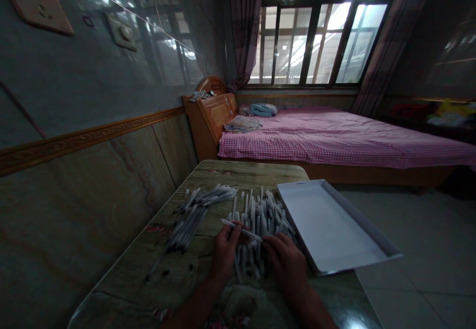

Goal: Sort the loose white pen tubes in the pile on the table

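A slim white pen slants between my two hands above the table. My left hand is closed around its middle, thumb and fingers pinching it. At the pen's lower right end are the closed fingertips of my right hand; what exactly they pinch there is too small to make out. Beneath and beyond both hands lies a loose heap of white pens, partly hidden by my hands. To the left, a second pile of thin, greyish pen-like sticks has dark ends towards me.
A shallow white tray sits at the right, overhanging the edge of the marble-patterned table. Small dark bits lie near the table's left side. Behind stand a bed with a pink checked sheet and a tiled wall on the left.
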Demonstrator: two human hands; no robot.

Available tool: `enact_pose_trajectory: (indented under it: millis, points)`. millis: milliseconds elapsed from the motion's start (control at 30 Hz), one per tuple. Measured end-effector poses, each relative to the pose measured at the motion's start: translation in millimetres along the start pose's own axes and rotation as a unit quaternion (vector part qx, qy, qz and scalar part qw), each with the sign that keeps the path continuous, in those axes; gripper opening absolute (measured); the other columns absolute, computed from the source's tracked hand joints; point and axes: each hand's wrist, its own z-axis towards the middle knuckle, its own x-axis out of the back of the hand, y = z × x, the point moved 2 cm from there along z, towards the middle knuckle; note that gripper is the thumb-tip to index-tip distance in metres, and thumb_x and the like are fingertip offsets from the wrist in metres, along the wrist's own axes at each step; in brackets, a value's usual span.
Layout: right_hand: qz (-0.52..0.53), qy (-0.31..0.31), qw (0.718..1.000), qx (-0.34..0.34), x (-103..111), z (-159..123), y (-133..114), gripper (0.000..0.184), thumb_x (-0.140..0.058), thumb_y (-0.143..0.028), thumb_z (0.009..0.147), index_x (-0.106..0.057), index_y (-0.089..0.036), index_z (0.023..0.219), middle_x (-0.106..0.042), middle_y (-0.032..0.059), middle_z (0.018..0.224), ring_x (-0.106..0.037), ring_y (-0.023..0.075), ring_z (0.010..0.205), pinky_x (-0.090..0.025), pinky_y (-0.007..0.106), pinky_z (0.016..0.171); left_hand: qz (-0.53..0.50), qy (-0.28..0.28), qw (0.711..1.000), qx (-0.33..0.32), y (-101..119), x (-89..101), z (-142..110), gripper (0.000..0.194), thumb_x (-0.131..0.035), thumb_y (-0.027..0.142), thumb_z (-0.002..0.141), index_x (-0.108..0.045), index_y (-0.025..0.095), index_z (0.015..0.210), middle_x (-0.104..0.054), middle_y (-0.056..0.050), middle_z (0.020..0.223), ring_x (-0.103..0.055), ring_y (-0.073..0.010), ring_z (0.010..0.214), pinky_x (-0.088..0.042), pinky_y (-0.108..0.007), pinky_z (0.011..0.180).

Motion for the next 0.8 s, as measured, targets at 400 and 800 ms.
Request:
enact_pose_trajectory:
  millis: [400,800]
  points:
    - [-0.048,0.041,0.998,-0.026,-1,0,3,0.019,-0.047,-0.030,0.097,-0.062,-0.023,0.089,-0.064,0.0018,0.086,-0.063,0.0148,0.072,-0.042,0.023,0.063,-0.035,0.236,0.966,-0.096,10,49.8,50,0.045,-0.068,0.062,0.065,-0.059,0.020,0.077,-0.064,0.001,0.068,-0.060,-0.0147,0.057,-0.050,-0.028,0.056]
    - [-0.021,0.069,0.997,-0.026,-6,1,3,0.018,-0.043,-0.024,0.094,-0.061,-0.022,0.096,-0.068,0.0025,0.089,-0.068,0.0170,0.080,-0.046,0.026,0.069,0.457,0.139,0.870,-0.122,15,55.5,52,0.022,-0.049,0.034,0.089,-0.063,0.022,0.079,-0.064,-0.001,0.066,-0.059,-0.0180,0.062,-0.039,-0.026,0.060]
